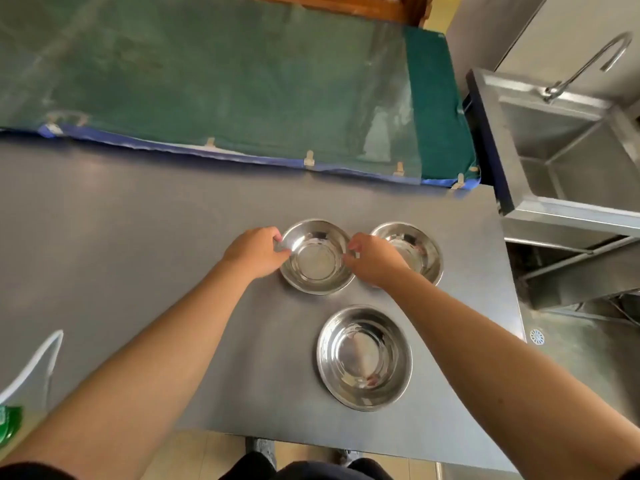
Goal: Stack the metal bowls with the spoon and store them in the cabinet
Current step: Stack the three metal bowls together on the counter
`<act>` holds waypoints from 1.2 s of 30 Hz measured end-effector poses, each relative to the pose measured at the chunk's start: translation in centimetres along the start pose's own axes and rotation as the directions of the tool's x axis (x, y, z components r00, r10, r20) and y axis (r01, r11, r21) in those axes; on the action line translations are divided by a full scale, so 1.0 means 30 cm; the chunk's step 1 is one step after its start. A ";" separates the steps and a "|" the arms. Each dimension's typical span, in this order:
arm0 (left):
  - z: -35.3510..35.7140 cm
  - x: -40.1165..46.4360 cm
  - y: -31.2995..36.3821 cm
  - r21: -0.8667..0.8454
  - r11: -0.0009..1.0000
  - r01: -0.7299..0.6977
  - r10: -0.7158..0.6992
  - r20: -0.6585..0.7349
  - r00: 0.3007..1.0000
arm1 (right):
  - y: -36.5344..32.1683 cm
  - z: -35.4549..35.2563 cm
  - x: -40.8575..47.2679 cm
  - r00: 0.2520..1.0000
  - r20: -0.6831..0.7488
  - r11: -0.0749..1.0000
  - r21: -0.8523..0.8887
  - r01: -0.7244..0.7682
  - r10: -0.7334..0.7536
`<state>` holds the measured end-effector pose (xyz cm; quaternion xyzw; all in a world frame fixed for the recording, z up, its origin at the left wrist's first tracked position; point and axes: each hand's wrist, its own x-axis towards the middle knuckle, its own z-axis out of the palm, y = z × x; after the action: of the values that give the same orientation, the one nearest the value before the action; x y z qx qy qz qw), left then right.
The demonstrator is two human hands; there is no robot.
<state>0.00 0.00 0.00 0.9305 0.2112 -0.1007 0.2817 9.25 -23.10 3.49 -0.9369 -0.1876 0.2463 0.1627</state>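
A grey table point(138, 237) fills the middle of the view; beyond it, from 10 to 1 o'clock, lies a green mat point(207, 81) with a blue front edge. At 2 to 3 o'clock stands a steel sink point(568, 150) with a curved tap point(588, 60) above it. Three metal bowls rest upright on the table. The near bowl point(364, 358), the widest in view, sits at 5 o'clock from the table's centre, well apart from both hands. The middle bowl point(317, 256) lies just past centre toward 12 o'clock, and the right bowl point(415, 249) sits just beside it at its 3 o'clock, partly hidden by the right wrist. The left hand point(254, 252) pinches the middle bowl's rim at that bowl's 9 o'clock, fingers closed narrowly on the metal. The right hand point(372, 258) grips the same rim at its 3 o'clock, fingertips curled over the edge. A green-capped object point(8, 426) shows at 8 o'clock, at the frame edge. No spoon or cabinet can be made out.
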 end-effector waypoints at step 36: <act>0.126 -0.054 -0.033 -0.392 0.919 0.053 -0.067 -0.021 0.998 | 0.051 0.148 -0.057 0.982 -0.026 0.948 0.265 -0.175 0.189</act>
<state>-2.15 -1.94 -3.10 0.8503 0.2601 -0.0495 0.4549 5.95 -24.23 -0.10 -0.9264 -0.0620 0.2588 0.2663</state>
